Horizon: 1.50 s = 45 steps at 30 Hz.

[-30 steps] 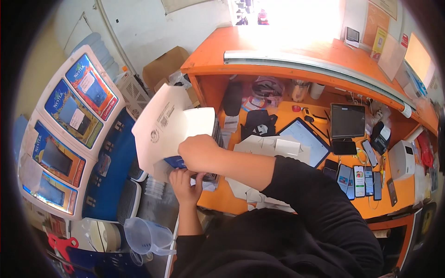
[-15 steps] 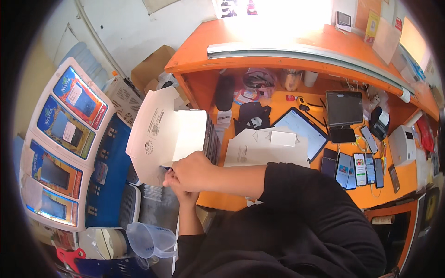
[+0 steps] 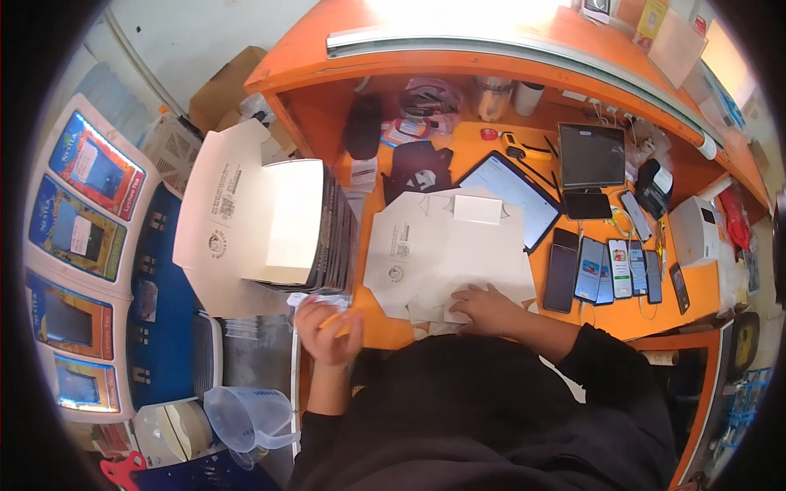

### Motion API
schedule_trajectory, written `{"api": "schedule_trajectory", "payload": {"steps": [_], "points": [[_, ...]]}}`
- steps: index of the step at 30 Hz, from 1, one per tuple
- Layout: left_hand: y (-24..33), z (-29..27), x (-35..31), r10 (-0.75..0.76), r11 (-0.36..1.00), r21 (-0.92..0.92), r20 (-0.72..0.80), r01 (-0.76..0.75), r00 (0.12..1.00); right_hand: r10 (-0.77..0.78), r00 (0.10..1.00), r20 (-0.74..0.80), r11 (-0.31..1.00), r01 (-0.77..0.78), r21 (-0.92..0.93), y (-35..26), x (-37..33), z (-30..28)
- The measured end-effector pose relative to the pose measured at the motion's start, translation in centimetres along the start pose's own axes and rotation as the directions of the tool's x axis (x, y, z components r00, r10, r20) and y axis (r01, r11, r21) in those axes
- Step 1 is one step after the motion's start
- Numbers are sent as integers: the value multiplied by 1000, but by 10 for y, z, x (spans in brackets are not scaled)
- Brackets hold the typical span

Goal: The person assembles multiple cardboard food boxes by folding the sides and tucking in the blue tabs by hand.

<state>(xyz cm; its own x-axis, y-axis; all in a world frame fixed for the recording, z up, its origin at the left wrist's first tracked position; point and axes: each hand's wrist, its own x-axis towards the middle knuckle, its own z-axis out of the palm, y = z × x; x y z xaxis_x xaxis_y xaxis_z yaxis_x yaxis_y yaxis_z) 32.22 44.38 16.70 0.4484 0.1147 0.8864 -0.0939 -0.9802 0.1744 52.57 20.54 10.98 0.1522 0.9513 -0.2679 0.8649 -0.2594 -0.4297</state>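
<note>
My left hand (image 3: 330, 331) is raised at the desk's left edge, just below a tall stack of folded cardboard boxes (image 3: 295, 221). Its fingers are half curled and apart, and I make out nothing held in them. My right hand (image 3: 485, 309) rests fingers down on the lower edge of a flat, unfolded white cardboard box (image 3: 434, 262), which has small print at its left side. A small white card (image 3: 477, 209) lies on that sheet's upper part. One big flap (image 3: 214, 221) with a round stamp opens out leftward from the stack.
Several phones (image 3: 594, 270) lie to the right on the orange desk, beside a large tablet (image 3: 512, 200) and a dark-screened device (image 3: 591, 155). A white printer-like box (image 3: 696, 229) stands at the far right. Left are a drink dispenser (image 3: 98, 245) and a clear plastic jug (image 3: 250, 413).
My right hand has left the stack's lower edge and moved right onto the flat cardboard. My left hand, previously partly covered by it, now shows alone below the stack. The view has shifted.
</note>
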Motion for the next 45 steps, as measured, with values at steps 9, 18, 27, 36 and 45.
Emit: {"api": "schedule_trajectory", "payload": {"steps": [9, 18, 27, 36, 45], "points": [[42, 70, 28, -30, 860, -425, 513, 284, 858, -70, 996, -50, 988, 76, 133, 41, 8, 15], [76, 112, 39, -61, 857, -272, 791, 438, 609, 87, 958, -272, 954, -1, 300, 20, -16, -64], [46, 120, 35, -415, -377, -455, 861, 807, 292, 17, 659, -752, 911, 300, 284, 2, -96, -131], [63, 113, 45, -562, 16, -639, 630, 769, 536, 194, 140, -971, 964, 154, 215, -36, -49, -99], [80, 101, 61, -454, 36, -618, 690, 785, 564, -65, 262, -963, 998, -4, -69, -65, -47, -115]]}}
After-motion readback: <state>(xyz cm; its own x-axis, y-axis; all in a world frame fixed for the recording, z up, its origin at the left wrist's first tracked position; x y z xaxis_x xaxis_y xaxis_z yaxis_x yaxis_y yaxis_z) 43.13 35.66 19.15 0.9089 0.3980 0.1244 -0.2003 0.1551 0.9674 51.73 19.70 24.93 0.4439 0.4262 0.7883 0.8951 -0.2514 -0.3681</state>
